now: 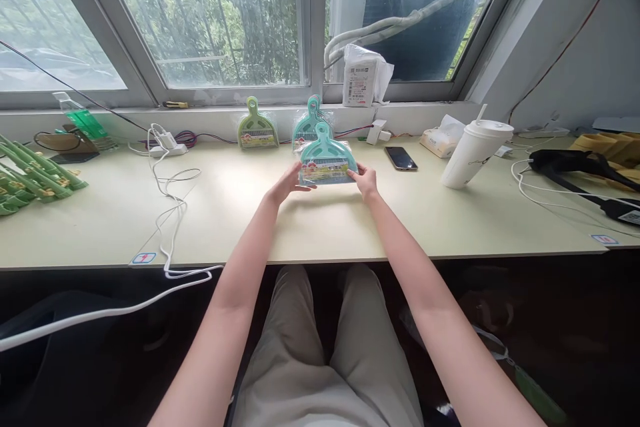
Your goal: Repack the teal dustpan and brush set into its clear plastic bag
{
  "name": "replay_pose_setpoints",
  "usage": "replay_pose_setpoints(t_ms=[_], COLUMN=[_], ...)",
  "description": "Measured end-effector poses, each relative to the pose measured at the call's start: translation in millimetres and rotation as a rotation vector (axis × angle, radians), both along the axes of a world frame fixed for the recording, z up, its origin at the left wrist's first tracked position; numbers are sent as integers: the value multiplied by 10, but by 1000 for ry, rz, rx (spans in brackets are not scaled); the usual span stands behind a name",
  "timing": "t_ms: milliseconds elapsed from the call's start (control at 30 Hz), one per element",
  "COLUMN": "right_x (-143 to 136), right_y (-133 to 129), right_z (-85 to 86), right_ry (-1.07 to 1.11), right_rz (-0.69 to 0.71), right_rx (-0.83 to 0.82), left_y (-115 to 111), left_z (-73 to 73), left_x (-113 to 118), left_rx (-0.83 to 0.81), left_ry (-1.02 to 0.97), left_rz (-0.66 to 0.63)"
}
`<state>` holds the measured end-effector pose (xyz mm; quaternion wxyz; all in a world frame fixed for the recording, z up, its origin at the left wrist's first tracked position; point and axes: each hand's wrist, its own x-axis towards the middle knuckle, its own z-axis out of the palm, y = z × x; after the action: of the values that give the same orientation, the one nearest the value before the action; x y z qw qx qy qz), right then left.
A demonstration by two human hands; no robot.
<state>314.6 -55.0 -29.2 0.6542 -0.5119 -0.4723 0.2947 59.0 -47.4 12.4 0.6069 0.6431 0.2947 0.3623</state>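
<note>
Between my two hands is a teal mini dustpan set [327,167] in clear wrapping, with a printed label across its lower half. My left hand [289,185] grips its left edge, fingers partly behind and below it. On the opposite edge, my right hand [365,180] pinches the pack with the thumb in front. Right behind it, more teal dustpans [313,110] lean against the wall under the window, partly hidden by the held one. A green dustpan set [257,128], wrapped too, leans to their left.
A phone [401,158], a tissue pack [443,137] and a tilted white cup with a straw [475,153] are on the right. White cables [173,213] cross the table [240,227] on the left, near green bundles [37,177]. A white box [361,80] sits on the sill.
</note>
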Motion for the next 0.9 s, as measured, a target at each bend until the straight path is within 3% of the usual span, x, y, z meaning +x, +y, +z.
replay_pose_setpoints(t_ms=[133,300,467,667,767,900], right_x=[-1,-281,-1026,-1944,-2164,-2269], right_y=[-5,173,650,1340,1700,2181], right_z=[-4,-28,-5,50,35,-1], right_ry=[-87,-325,-476,-726,-800,-835], right_rz=[-176,-103,-17,41,70,32], right_rx=[33,62,15,82,139,177], left_y=[154,490,826,1371,1743,2218], left_z=[-128,-189,-135,-256,-303,-323], left_x=[75,-231,-865,-1630,-1842,-1876], left_rx=[205,390,387,325,330,441], left_ry=[149,516,731,775,745,813], left_rz=[328,634,819,1012,1025,1042])
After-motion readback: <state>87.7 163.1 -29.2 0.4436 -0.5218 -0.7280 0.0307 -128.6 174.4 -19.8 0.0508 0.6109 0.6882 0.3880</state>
